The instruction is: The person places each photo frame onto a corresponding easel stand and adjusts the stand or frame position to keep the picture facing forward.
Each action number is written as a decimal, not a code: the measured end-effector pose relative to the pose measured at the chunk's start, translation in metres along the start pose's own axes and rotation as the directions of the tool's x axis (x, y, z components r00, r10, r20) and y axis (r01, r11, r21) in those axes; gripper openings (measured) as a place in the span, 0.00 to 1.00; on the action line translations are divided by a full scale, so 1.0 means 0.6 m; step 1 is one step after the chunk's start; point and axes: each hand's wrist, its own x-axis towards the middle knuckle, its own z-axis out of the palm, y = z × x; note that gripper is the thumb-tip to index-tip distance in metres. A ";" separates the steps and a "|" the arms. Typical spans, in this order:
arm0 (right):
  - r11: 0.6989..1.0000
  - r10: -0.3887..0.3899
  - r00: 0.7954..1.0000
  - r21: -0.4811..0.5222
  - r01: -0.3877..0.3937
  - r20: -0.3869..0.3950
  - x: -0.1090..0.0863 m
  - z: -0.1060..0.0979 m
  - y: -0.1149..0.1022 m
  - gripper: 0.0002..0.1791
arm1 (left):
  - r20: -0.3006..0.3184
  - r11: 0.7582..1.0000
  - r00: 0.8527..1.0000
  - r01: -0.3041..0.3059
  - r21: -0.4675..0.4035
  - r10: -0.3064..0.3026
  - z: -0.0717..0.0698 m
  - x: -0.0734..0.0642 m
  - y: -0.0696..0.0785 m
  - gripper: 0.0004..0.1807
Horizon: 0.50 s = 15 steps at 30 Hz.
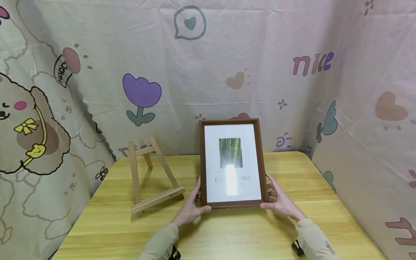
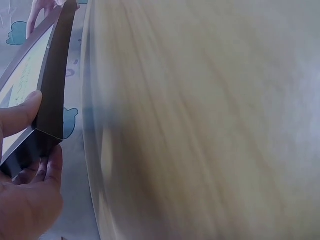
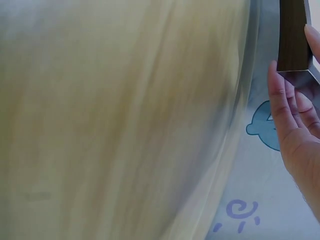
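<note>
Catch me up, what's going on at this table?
A person is holding a brown picture frame by its lower corners, the left hand at one and the right hand at the other. The frame faces the head camera and looks lifted off the table, though its back edge is hidden. A wooden easel stands on the table to the person's left; the frame is not on it.
</note>
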 end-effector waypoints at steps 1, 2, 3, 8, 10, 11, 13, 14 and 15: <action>1.000 -0.009 1.000 0.003 0.009 -0.011 0.001 0.001 0.000 0.66 | -0.004 1.000 1.000 -0.006 -0.002 0.006 -0.001 0.000 0.000 0.61; 1.000 -0.020 1.000 0.015 0.020 -0.014 0.002 0.003 -0.001 0.66 | -0.010 1.000 1.000 -0.011 0.002 0.011 -0.002 -0.001 0.001 0.61; 0.999 -0.033 0.999 0.033 0.034 -0.019 0.003 0.004 -0.001 0.65 | -0.018 1.000 1.000 -0.015 0.006 0.015 -0.003 -0.002 0.001 0.62; 0.985 -0.101 0.995 0.140 0.103 -0.021 0.011 0.011 -0.004 0.62 | -0.052 0.999 0.999 -0.016 0.031 0.017 -0.011 -0.006 0.006 0.62; 0.982 -0.112 0.993 0.150 0.116 -0.034 0.013 0.014 -0.006 0.62 | -0.061 0.999 0.998 -0.025 0.039 0.027 -0.015 -0.009 0.009 0.61; 0.981 -0.118 0.992 0.152 0.123 -0.040 0.015 0.015 -0.006 0.61 | -0.068 0.999 0.997 -0.030 0.045 0.033 -0.016 -0.009 0.010 0.61; 0.980 -0.124 0.991 0.152 0.130 -0.049 0.017 0.018 -0.008 0.61 | -0.088 0.997 0.995 -0.045 0.060 0.050 -0.020 -0.011 0.012 0.61; 0.980 -0.123 0.991 0.151 0.129 -0.054 0.018 0.019 -0.010 0.61 | -0.098 0.996 0.993 -0.055 0.067 0.061 -0.022 -0.012 0.013 0.61; 0.979 -0.125 0.990 0.153 0.133 -0.057 0.020 0.020 -0.012 0.60 | -0.108 0.995 0.991 -0.065 0.075 0.073 -0.024 -0.013 0.013 0.61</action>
